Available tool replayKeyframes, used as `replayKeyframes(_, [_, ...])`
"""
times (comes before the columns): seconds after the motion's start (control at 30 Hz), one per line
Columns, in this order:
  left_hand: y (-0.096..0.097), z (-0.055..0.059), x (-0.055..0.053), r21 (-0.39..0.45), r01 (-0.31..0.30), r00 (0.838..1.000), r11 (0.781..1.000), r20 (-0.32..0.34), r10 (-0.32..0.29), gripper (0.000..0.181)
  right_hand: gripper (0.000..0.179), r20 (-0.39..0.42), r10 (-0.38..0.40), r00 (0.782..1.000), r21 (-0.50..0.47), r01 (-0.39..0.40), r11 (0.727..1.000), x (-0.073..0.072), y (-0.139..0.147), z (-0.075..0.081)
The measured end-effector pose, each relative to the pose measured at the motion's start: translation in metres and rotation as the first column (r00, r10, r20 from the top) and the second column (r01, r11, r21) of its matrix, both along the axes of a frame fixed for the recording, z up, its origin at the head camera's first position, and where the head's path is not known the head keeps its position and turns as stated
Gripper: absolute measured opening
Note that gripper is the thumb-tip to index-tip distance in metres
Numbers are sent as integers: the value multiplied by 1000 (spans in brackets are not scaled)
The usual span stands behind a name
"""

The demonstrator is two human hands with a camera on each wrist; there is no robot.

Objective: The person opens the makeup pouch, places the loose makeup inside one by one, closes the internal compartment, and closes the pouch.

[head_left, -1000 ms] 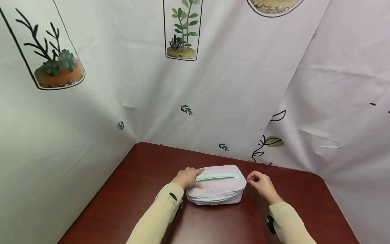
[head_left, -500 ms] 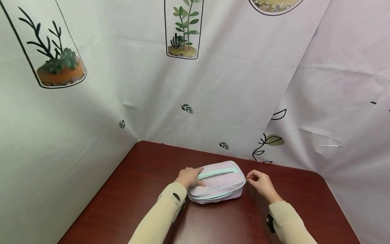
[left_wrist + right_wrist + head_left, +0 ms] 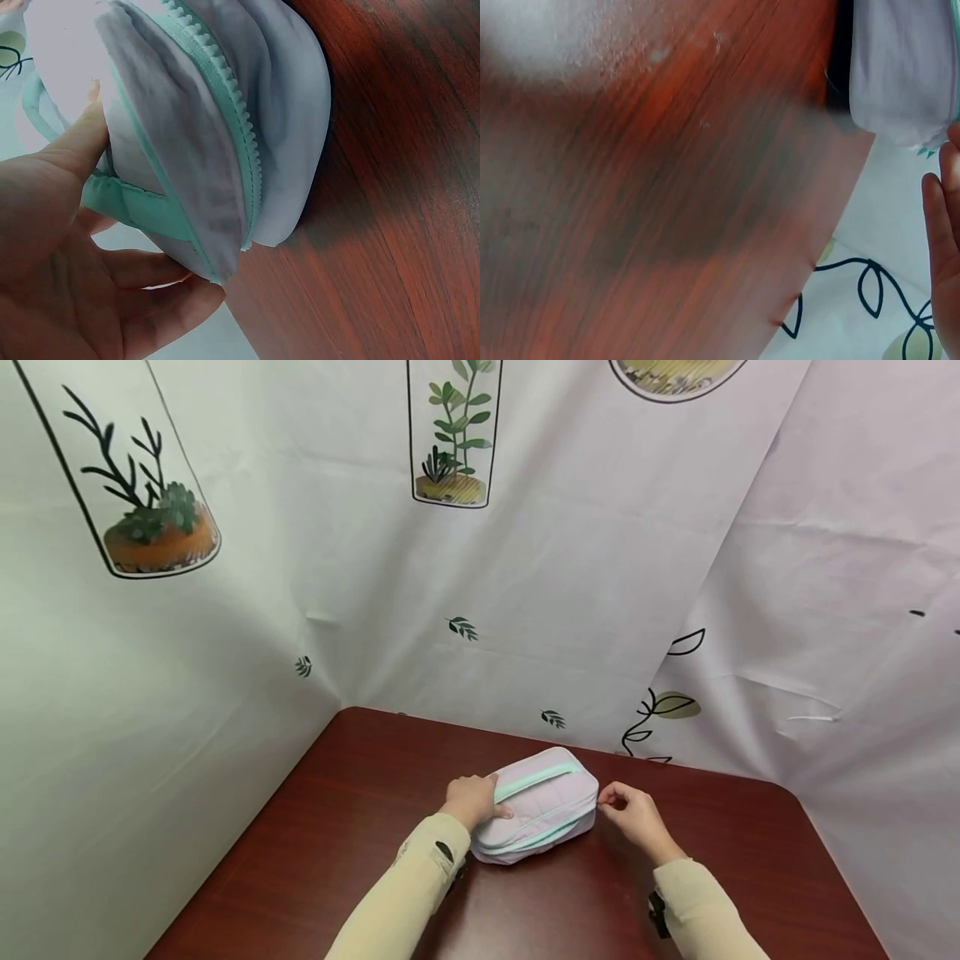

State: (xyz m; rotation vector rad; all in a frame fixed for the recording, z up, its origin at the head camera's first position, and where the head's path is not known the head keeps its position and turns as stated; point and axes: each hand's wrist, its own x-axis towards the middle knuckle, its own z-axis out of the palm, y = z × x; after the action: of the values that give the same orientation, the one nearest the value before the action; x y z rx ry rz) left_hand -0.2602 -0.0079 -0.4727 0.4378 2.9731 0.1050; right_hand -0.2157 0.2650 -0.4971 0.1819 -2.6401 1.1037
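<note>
A pale lilac zippered pouch (image 3: 551, 797) with a mint carry strap (image 3: 536, 781) and a mint zipper (image 3: 555, 837) rests on the table. My left hand (image 3: 472, 802) grips its left end, thumb on the top panel. In the left wrist view, the fingers of that hand (image 3: 67, 270) curl round the end by the strap, and the chunky zipper teeth (image 3: 229, 97) run along the side. At the pouch's right corner, my right hand (image 3: 633, 817) pinches thumb to fingertip at the zipper line; the small pull there is mostly hidden by the fingers.
The dark red wooden table (image 3: 360, 793) has rounded far corners. White hanging cloth (image 3: 375, 568) printed with plants surrounds it at the back and sides. Pale sleeves (image 3: 408, 885) cover both forearms, with a dark strap at the right wrist (image 3: 657, 914).
The pouch has turned counterclockwise, its right end swinging toward the back. My left hand has shifted slightly right with it, and my right hand has moved a little left.
</note>
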Motion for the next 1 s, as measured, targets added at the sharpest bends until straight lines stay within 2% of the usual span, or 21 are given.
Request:
replayKeyframes(0.23, [3,-2,2,-21,-9,1000,1000,-5,9,79,21,-7,34,999,-47,-35,998,6,-6,-4])
replayKeyframes(0.4, [3,-1,1,-16,-11,1000,1000,-9,11,79,22,-110,117,987,-119,-130,984,10,-11,-7])
replayKeyframes(0.53, [2,1,1,-16,-12,1000,1000,-8,12,79,20,-132,180,975,-155,-199,968,11,-14,-11])
replayKeyframes(0.6, [2,1,1,-20,-11,1000,1000,-4,11,80,20,-104,185,977,-167,-200,965,11,-16,-13])
replayKeyframes(0.63, [2,1,1,-21,-11,1000,1000,-2,11,80,21,-122,195,973,-168,-213,962,11,-17,-13])
replayKeyframes(0.73, [2,1,1,-27,-12,1000,1000,2,12,81,23,-111,158,981,-167,-176,970,13,-21,-13])
replayKeyframes(0.83, [2,0,0,-28,-16,1000,999,5,16,81,24,-67,129,989,-148,-138,979,15,-27,-12])
replayKeyframes(0.87, [2,0,0,-30,-16,1000,999,5,16,81,23,-29,120,992,-137,-123,983,15,-29,-12])
replayKeyframes(1.0, [2,-1,-1,-31,-18,1000,999,6,18,81,19,31,148,988,-105,-144,984,16,-36,-13])
